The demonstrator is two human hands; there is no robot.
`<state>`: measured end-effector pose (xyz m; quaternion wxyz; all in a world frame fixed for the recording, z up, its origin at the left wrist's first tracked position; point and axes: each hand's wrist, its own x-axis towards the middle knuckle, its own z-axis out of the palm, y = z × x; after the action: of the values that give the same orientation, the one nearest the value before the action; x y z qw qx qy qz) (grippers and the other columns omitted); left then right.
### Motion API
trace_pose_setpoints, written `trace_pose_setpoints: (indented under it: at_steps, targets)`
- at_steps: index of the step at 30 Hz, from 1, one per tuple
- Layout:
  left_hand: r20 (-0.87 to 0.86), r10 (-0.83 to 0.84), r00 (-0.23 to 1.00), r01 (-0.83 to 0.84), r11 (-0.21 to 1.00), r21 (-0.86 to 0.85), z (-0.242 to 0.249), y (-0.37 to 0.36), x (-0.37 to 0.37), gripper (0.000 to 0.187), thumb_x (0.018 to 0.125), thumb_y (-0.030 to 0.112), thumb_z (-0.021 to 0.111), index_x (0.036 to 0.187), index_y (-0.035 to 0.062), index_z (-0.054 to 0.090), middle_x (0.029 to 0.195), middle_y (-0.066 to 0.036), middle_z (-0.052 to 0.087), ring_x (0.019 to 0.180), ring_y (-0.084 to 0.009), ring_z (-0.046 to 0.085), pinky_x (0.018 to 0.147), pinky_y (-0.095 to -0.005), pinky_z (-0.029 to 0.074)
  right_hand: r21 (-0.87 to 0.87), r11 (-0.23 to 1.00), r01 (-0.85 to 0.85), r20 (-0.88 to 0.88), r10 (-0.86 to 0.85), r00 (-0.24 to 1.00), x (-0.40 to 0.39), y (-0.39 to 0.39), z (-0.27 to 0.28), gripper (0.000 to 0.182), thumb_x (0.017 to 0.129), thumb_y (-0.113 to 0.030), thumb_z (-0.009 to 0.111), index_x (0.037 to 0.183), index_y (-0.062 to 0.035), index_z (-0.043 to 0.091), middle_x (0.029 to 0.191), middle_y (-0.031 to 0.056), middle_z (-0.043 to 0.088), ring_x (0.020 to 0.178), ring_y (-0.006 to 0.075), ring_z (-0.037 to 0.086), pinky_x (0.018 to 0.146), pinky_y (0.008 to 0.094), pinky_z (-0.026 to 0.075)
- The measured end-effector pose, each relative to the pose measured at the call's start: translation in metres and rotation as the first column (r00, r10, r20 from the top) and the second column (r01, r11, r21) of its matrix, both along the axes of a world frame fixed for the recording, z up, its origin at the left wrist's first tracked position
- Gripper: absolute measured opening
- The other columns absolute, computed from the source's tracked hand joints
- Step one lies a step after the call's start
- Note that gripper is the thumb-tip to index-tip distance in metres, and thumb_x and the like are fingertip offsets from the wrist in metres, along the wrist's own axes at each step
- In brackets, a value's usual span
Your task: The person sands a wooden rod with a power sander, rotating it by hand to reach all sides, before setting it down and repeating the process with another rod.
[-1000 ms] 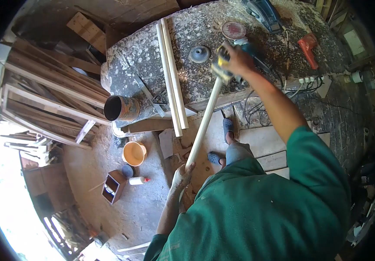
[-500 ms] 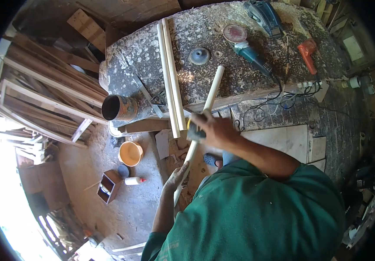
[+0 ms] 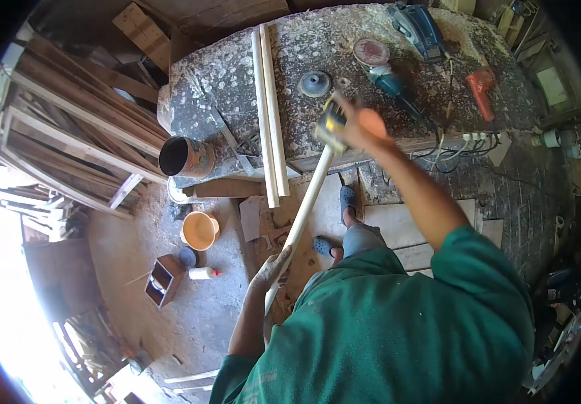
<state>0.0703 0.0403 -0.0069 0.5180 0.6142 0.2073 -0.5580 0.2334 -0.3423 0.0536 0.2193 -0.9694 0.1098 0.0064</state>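
Observation:
A long, pale, round wooden rod [image 3: 309, 203] slants from near my body up to the workbench's front edge. My left hand [image 3: 273, 267] is closed around its lower part. Higher up, my right hand [image 3: 360, 128] grips a yellow-and-dark sanding block [image 3: 330, 128], blurred by motion, against the rod's far end, which it hides. Two similar pale wooden rods [image 3: 266, 111] lie side by side on the bench to the left, their near ends jutting past its edge.
On the dusty workbench [image 3: 226, 74] lie an angle grinder [image 3: 395, 86] with a sanding disc, a blue power tool [image 3: 417, 34], an orange power tool [image 3: 481, 93], a round pad [image 3: 314, 83], a metal square [image 3: 231, 143] and a can [image 3: 186, 157]. An orange bucket [image 3: 200, 231] stands below left.
My right hand has slid the sanding block up the rod, away from my body, to its far end. My left hand keeps its hold low on the rod.

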Motion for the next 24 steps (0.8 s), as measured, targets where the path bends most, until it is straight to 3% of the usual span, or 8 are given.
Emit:
trace_pose_setpoints:
  at_steps: [5,7,11,12,15,16,22,24]
  targets:
    - [0.13,-0.058,0.99,0.045,0.994,0.103,-0.01,-0.001,-0.003,0.058,0.092,0.067,0.055,0.08,0.0102,0.051,0.056,0.001,0.041,0.042,-0.0131,0.042,0.039,-0.031,0.035,0.001,0.936,-0.351,0.105,0.349,0.931,-0.07,0.066,0.01,0.072,0.082,-0.037,0.076,0.145,-0.019,0.045,0.124,0.0233,0.053,0.086,0.0364,0.071,0.072,0.0444,0.06]
    - [0.227,-0.093,0.97,0.053,0.983,0.175,-0.021,-0.001,-0.011,0.057,0.092,0.066,0.055,0.079,0.0109,0.05,0.057,0.002,0.042,0.042,-0.0124,0.042,0.038,-0.0307,0.035,0.017,0.953,-0.302,0.008,0.302,0.953,-0.058,0.064,0.019,0.078,0.077,-0.031,0.08,0.145,-0.0194,0.044,0.125,0.0236,0.053,0.089,0.0355,0.07,0.075,0.0434,0.06]
    - [0.436,-0.493,0.753,0.168,0.784,0.597,-0.047,0.002,-0.023,0.065,0.091,0.067,0.054,0.091,0.0029,0.063,0.073,-0.019,0.067,0.064,-0.0362,0.065,0.061,-0.0446,0.05,0.02,0.987,-0.161,-0.034,0.162,0.986,0.004,0.021,0.008,0.086,0.072,-0.035,0.082,0.148,-0.0209,0.042,0.124,0.0207,0.056,0.098,0.0316,0.069,0.08,0.0428,0.059]
    - [0.373,-0.516,0.771,0.185,0.742,0.644,-0.026,-0.011,-0.021,0.068,0.089,0.069,0.053,0.099,0.003,0.066,0.086,-0.026,0.069,0.084,-0.0421,0.068,0.075,-0.0481,0.051,0.016,0.992,-0.124,-0.048,0.124,0.991,0.021,0.006,0.001,0.087,0.072,-0.035,0.083,0.148,-0.022,0.042,0.126,0.021,0.056,0.099,0.033,0.069,0.082,0.0443,0.058]
    - [0.431,-0.557,0.709,0.135,0.708,0.693,-0.003,-0.027,-0.028,0.061,0.087,0.063,0.062,0.097,0.0024,0.066,0.084,-0.025,0.068,0.082,-0.0414,0.069,0.073,-0.0488,0.051,-0.072,0.995,-0.074,-0.057,0.07,0.996,0.051,-0.026,0.0,0.088,0.07,-0.035,0.083,0.148,-0.025,0.042,0.13,0.0211,0.055,0.104,0.0368,0.067,0.086,0.0471,0.056]
    - [0.615,-0.534,0.579,0.055,0.779,0.625,-0.007,-0.021,-0.035,0.051,0.086,0.051,0.069,0.096,0.0016,0.065,0.084,-0.025,0.069,0.081,-0.0412,0.069,0.071,-0.0482,0.052,-0.116,0.991,-0.07,-0.053,0.064,0.997,0.054,-0.031,0.004,0.088,0.07,-0.034,0.083,0.148,-0.0259,0.042,0.131,0.0211,0.055,0.105,0.0381,0.066,0.087,0.0478,0.055]
    - [0.645,-0.441,0.624,0.116,0.869,0.481,-0.026,-0.008,-0.031,0.041,0.087,0.04,0.072,0.094,0.0013,0.062,0.074,-0.018,0.068,0.066,-0.0333,0.068,0.06,-0.0401,0.053,-0.103,0.993,-0.061,-0.046,0.056,0.997,0.05,-0.038,0.002,0.086,0.073,-0.036,0.081,0.149,-0.028,0.041,0.135,0.0163,0.054,0.111,0.0363,0.064,0.089,0.0456,0.056]
    - [0.448,-0.274,0.851,0.151,0.945,0.291,-0.029,-0.006,-0.027,0.04,0.087,0.041,0.072,0.091,0.0027,0.06,0.067,-0.01,0.062,0.056,-0.0237,0.061,0.052,-0.0341,0.049,-0.087,0.995,-0.045,-0.033,0.043,0.999,0.047,-0.04,-0.001,0.087,0.072,-0.037,0.082,0.149,-0.0279,0.04,0.135,0.0164,0.054,0.111,0.0365,0.064,0.089,0.0458,0.055]
